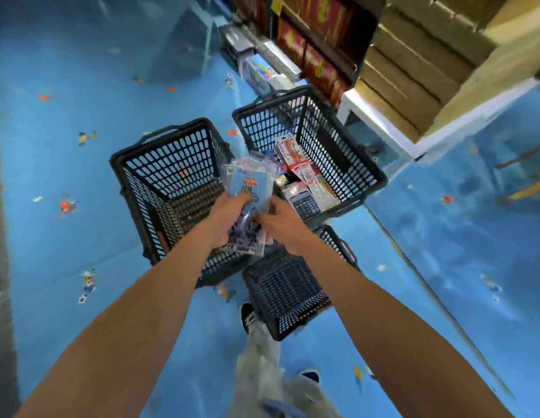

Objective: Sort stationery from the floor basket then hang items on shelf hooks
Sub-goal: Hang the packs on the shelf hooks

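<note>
The fingers of the left hand are curling over the near edge of a bundle of clear plastic stationery packets, clamping it from the left, while the right hand is gripping the same bundle from the right with its fingers bent round the edge; the picture is too blurred to show how each fingertip is lying. The top packet is showing a blue printed card, and a clear packet with dark purple contents is hanging beneath it between the two palms. The bundle is being held in the air, over the gap between three black plastic lattice baskets standing on the blue patterned floor. The large basket on the left is sitting just below the left hand. The large basket on the right is holding more stationery: red-and-white packets leaning against its wall and a packaged dark calculator near its front corner. A smaller basket is lying nearest the person, beside a black shoe and pale trousers. Beyond the baskets, a dark shelf unit with red boxes is standing next to stacked brown cardboard boxes.
</note>
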`<action>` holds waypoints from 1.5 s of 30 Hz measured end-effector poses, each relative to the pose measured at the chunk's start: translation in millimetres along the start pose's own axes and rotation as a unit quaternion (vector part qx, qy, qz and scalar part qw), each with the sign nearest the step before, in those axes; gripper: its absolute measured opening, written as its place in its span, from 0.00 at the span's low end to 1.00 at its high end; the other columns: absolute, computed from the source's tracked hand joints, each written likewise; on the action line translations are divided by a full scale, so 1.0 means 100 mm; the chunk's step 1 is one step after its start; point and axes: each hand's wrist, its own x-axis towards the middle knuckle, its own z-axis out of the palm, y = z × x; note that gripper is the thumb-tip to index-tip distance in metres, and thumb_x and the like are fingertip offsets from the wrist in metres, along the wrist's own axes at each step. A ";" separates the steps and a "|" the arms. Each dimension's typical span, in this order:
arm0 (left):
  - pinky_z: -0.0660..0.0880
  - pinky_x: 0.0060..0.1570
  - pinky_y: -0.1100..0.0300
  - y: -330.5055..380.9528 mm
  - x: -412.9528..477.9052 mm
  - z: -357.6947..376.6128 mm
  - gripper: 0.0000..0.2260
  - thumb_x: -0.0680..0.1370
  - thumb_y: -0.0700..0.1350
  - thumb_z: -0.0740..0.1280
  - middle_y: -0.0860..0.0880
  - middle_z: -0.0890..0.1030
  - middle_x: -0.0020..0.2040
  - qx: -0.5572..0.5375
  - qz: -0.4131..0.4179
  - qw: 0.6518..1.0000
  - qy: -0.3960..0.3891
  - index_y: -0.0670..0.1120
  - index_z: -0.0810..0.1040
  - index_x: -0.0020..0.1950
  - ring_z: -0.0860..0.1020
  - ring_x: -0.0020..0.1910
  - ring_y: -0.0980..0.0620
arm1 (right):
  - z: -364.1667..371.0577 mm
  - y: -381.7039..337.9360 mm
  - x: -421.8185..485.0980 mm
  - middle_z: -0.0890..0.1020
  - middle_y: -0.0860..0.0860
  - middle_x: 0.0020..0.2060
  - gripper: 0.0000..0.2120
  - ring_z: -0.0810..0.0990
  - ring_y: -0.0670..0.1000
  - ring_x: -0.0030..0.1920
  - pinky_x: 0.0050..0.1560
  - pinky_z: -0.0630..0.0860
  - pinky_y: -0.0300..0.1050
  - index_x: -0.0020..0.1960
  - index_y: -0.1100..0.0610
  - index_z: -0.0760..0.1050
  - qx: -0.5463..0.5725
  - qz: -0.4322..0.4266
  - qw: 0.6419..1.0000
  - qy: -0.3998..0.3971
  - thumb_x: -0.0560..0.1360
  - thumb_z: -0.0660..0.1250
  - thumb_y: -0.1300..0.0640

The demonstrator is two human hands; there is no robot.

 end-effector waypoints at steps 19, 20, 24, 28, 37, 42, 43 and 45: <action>0.84 0.39 0.52 -0.81 -2.55 4.39 0.08 0.82 0.41 0.66 0.41 0.87 0.43 0.212 -0.100 0.852 -0.467 0.39 0.81 0.57 0.85 0.36 0.45 | -2.59 1.68 -4.23 0.82 0.57 0.55 0.16 0.81 0.49 0.48 0.43 0.82 0.42 0.68 0.58 0.76 0.289 0.062 0.855 0.426 0.81 0.64 0.65; 0.83 0.40 0.52 -0.85 -2.68 4.59 0.09 0.82 0.43 0.64 0.41 0.86 0.42 0.230 -0.111 0.834 -0.488 0.39 0.82 0.55 0.84 0.35 0.45 | -2.65 1.75 -4.38 0.82 0.59 0.58 0.16 0.82 0.51 0.51 0.50 0.82 0.50 0.67 0.57 0.76 0.306 0.053 0.839 0.446 0.80 0.66 0.63; 0.80 0.41 0.54 -1.08 -3.13 5.34 0.14 0.83 0.48 0.61 0.43 0.85 0.40 0.290 -0.140 0.764 -0.560 0.41 0.82 0.51 0.83 0.33 0.47 | -2.91 1.95 -4.95 0.83 0.57 0.58 0.18 0.83 0.55 0.57 0.58 0.81 0.59 0.62 0.53 0.79 0.329 0.039 0.774 0.540 0.72 0.71 0.54; 0.81 0.45 0.53 -1.28 -3.48 6.07 0.20 0.84 0.53 0.59 0.42 0.86 0.45 0.346 -0.159 0.693 -0.612 0.41 0.85 0.51 0.84 0.38 0.45 | -3.26 2.21 -5.44 0.83 0.55 0.59 0.20 0.83 0.52 0.55 0.53 0.82 0.53 0.63 0.55 0.78 0.363 0.045 0.706 0.606 0.72 0.73 0.56; 0.77 0.40 0.54 -1.52 -4.49 7.73 0.21 0.82 0.58 0.61 0.43 0.83 0.40 0.454 -0.126 0.533 -0.702 0.42 0.84 0.49 0.81 0.35 0.45 | -4.30 2.49 -6.60 0.81 0.51 0.39 0.04 0.79 0.50 0.41 0.45 0.73 0.46 0.45 0.54 0.81 0.424 0.068 0.562 0.706 0.75 0.71 0.62; 0.79 0.36 0.59 -1.74 -5.29 8.28 0.29 0.85 0.53 0.56 0.46 0.85 0.33 0.489 -0.115 0.392 -0.771 0.45 0.87 0.32 0.83 0.30 0.50 | -4.60 2.65 -7.34 0.78 0.53 0.37 0.06 0.77 0.52 0.41 0.48 0.72 0.49 0.41 0.55 0.79 0.461 0.045 0.434 0.773 0.74 0.70 0.63; 0.79 0.39 0.58 -1.80 -5.45 8.40 0.26 0.85 0.53 0.58 0.46 0.86 0.36 0.491 -0.109 0.376 -0.778 0.46 0.88 0.35 0.84 0.32 0.50 | -4.65 2.66 -7.50 0.80 0.54 0.38 0.04 0.79 0.53 0.42 0.48 0.73 0.49 0.42 0.55 0.80 0.458 0.038 0.418 0.784 0.73 0.71 0.63; 0.80 0.44 0.54 -1.91 -5.73 8.63 0.17 0.81 0.54 0.64 0.44 0.87 0.43 0.489 -0.092 0.350 -0.793 0.46 0.89 0.46 0.85 0.38 0.49 | -4.73 2.74 -7.85 0.83 0.57 0.42 0.05 0.82 0.56 0.45 0.48 0.77 0.50 0.47 0.58 0.81 0.457 0.021 0.388 0.800 0.71 0.72 0.64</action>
